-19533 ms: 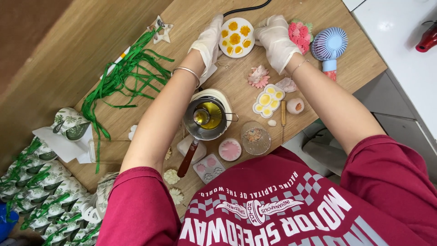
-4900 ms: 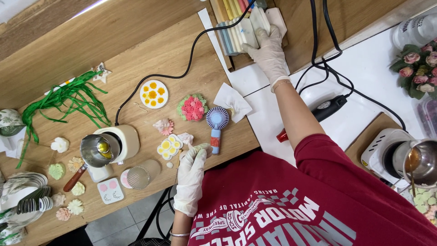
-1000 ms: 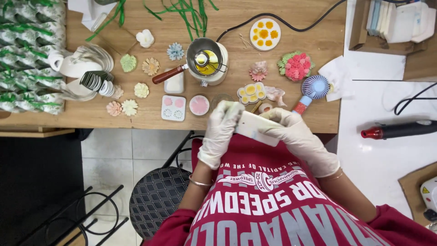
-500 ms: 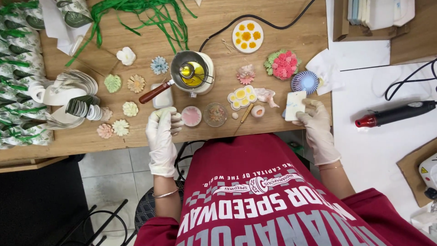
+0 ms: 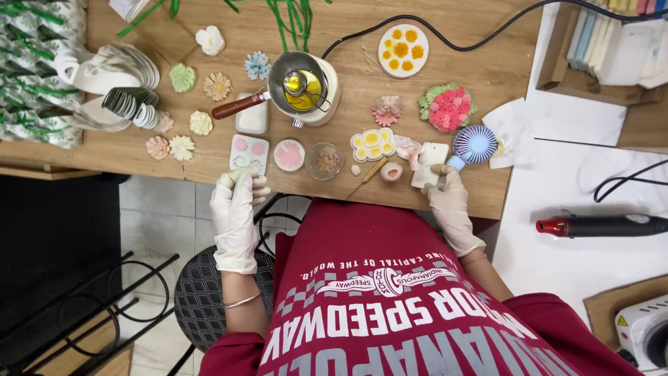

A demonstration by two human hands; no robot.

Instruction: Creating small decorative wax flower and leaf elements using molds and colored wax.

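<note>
**White block set down at the counter's near edge**

Since half a second ago, the left hand (image 5: 235, 212) has slid down from beside the pot handle to the counter (image 5: 174, 163) edge, while the right hand has stayed by the block.

Head view: the right hand (image 5: 451, 203) grips the white rectangular block (image 5: 429, 163) from below, fingers closed on its lower edge, just beside the small blue fan (image 5: 473, 145). The left hand lies loosely open, its fingertips touching the white mould with pink hollows (image 5: 248, 153), well apart from the block.

Pot (image 5: 300, 87) on table (image 5: 209, 160), fan (image 5: 473, 145) to its right.
</note>
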